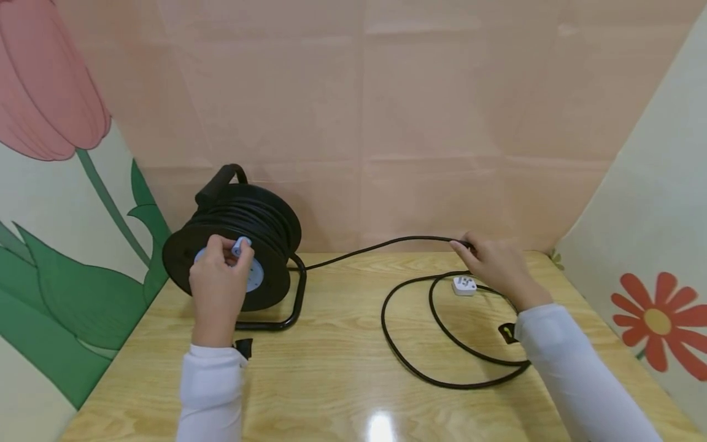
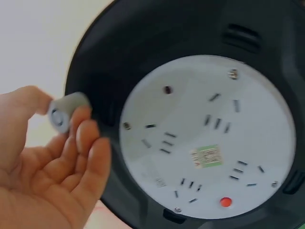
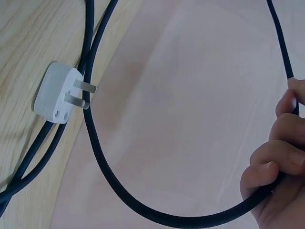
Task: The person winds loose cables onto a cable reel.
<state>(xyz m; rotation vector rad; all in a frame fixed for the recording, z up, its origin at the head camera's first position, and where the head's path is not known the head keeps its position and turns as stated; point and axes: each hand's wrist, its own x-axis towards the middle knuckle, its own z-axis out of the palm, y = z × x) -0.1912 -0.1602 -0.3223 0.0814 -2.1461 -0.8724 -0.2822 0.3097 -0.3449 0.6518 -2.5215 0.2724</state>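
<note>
A black cable reel (image 1: 243, 242) stands on a black tube frame at the table's back left, its white socket plate (image 2: 205, 138) facing me. My left hand (image 1: 220, 279) pinches the reel's pale blue winding knob (image 1: 239, 246) (image 2: 64, 110). My right hand (image 1: 494, 264) holds the black cable (image 1: 381, 247) (image 3: 143, 210) a little above the table at the back right, fingers (image 3: 279, 157) curled round it. The cable loops loosely on the wood (image 1: 442, 374), and its white plug (image 1: 464, 285) (image 3: 57, 98) lies beside my right hand with prongs showing.
The wooden table (image 1: 342, 380) is boxed in by a pink back wall (image 1: 386, 123) and side panels painted with a tulip (image 1: 44, 86) and a red flower (image 1: 660, 322). Small black clips (image 1: 243, 347) sit at each white sleeve cuff.
</note>
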